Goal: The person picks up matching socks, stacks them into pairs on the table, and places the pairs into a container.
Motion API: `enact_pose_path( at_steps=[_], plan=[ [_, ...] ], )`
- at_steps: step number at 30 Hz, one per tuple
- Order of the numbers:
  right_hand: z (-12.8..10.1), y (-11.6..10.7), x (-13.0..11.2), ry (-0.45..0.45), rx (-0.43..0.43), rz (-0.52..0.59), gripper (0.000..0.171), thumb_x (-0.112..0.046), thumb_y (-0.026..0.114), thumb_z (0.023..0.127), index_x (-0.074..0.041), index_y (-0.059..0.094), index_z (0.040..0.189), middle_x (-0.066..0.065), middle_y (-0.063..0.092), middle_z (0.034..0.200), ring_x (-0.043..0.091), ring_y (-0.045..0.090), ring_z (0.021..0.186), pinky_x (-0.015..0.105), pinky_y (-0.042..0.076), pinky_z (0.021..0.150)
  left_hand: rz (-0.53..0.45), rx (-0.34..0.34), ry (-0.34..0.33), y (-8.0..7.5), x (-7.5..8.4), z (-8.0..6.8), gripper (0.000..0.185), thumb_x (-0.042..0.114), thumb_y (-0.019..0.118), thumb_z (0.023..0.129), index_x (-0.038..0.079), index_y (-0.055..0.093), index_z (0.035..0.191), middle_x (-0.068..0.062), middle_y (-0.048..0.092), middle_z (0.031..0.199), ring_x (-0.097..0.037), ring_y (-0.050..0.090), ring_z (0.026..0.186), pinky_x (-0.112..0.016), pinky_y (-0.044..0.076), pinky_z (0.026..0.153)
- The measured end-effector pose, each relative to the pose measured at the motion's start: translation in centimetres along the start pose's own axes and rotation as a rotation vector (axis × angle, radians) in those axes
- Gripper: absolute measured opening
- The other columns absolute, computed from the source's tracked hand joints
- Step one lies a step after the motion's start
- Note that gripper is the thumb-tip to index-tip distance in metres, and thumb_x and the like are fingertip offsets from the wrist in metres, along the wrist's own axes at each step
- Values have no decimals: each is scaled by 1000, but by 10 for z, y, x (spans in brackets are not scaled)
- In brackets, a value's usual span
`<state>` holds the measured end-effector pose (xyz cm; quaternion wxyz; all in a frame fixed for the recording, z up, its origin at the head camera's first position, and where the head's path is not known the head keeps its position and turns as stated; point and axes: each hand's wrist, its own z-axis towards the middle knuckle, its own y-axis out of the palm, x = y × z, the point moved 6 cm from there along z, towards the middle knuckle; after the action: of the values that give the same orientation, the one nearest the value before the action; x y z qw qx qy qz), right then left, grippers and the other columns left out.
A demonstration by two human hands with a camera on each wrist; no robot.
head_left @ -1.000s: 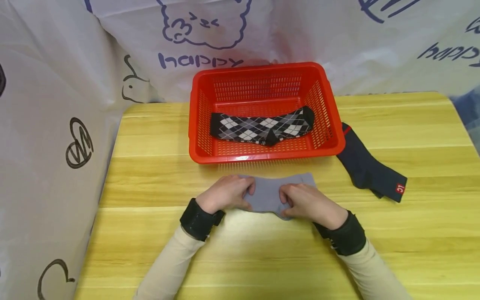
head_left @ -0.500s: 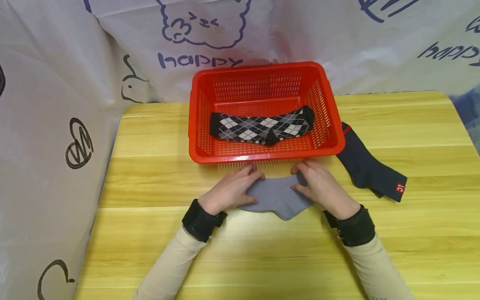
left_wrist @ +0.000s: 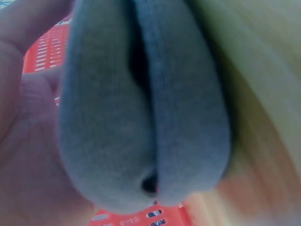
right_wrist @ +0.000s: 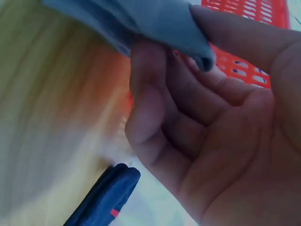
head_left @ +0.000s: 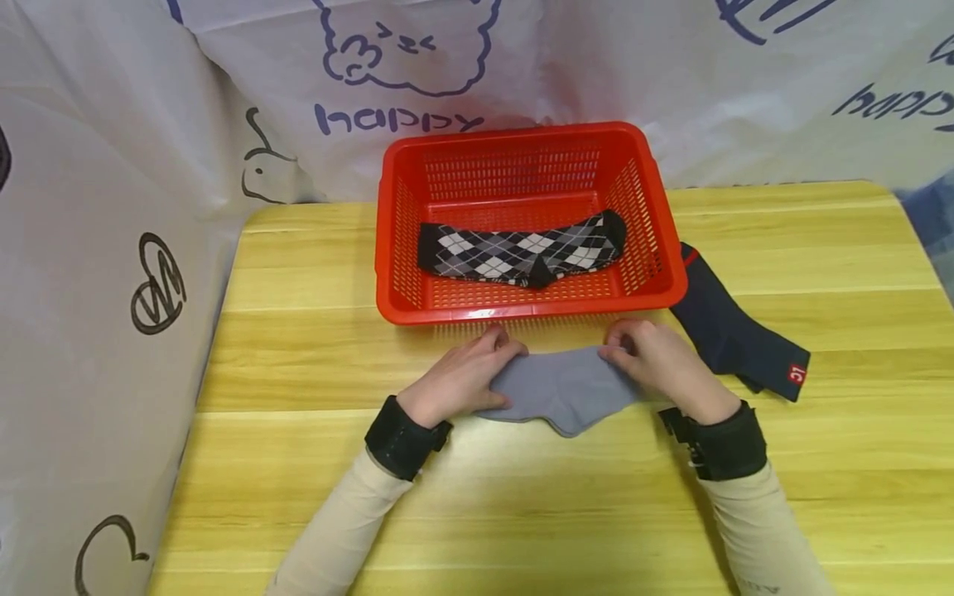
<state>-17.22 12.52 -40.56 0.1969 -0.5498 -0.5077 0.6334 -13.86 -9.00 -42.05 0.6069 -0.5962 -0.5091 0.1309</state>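
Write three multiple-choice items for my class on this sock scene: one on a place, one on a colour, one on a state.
1. Where does the argyle sock lie?
A. on the bare table
B. in the red basket
C. under the dark sock

2. What colour is the sock that both hands grip?
A. grey
B. red
C. white

3. How do the left hand and right hand stand?
A. both flat and idle
B. only the left holds
C. each grips an end of the sock

Key: 1 B, it lies inside the basket walls. 2 A, the head and wrist views show grey knit. 3 C, curled fingers pinch both ends. The dark sock lies untouched right of the basket.
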Motion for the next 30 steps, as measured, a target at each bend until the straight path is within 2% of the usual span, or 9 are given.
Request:
enact_pose_path(
  at_steps=[5,11,15,18,21,27,30],
  plan=[
    [0,-2,5,17,-30,81,9,-12,72,88,-4,69,86,6,67,78,12,55,66,26,42,63,0,-1,-8,1,-1,1,63,23,85,76,17,55,132,-9,51,121,-24,56,103,-41,51,87],
    [3,5,16,44,-80,136,14,-16,74,87,-5,66,83,3,62,70,11,51,62,25,40,60,-3,-2,-14,1,0,1,63,22,85,76,17,55,131,-9,51,121,-23,56,102,-41,51,85],
    [0,9,28,123,-203,221,25,-24,78,84,-3,64,89,0,57,63,13,51,57,24,39,56,-12,-3,-13,1,0,0,63,22,85,75,17,56,131,-9,51,121,-24,56,102,-41,52,84],
    [-5,11,31,173,-330,318,35,-24,77,84,1,60,101,-1,60,60,14,55,52,24,44,57,-13,1,-12,0,0,0,63,22,85,75,16,56,130,-9,51,122,-24,56,102,-41,51,85],
    [-10,10,30,176,-416,406,37,-19,75,86,3,55,108,-1,60,61,13,58,50,24,48,58,-11,5,-12,-1,-1,0,63,23,85,75,16,56,130,-9,51,122,-24,56,103,-42,51,86],
    [-14,5,28,148,-454,451,33,-15,73,88,3,53,107,-1,54,60,9,50,49,23,44,53,-11,8,-6,-1,-1,0,63,23,85,75,16,56,130,-9,51,121,-24,56,103,-42,51,88],
    [-12,8,31,142,-435,393,32,-16,74,87,2,54,104,-2,55,59,10,51,48,24,44,52,-14,4,-10,-1,-1,0,63,23,85,75,16,56,130,-9,51,121,-24,56,103,-42,51,88]
  ],
)
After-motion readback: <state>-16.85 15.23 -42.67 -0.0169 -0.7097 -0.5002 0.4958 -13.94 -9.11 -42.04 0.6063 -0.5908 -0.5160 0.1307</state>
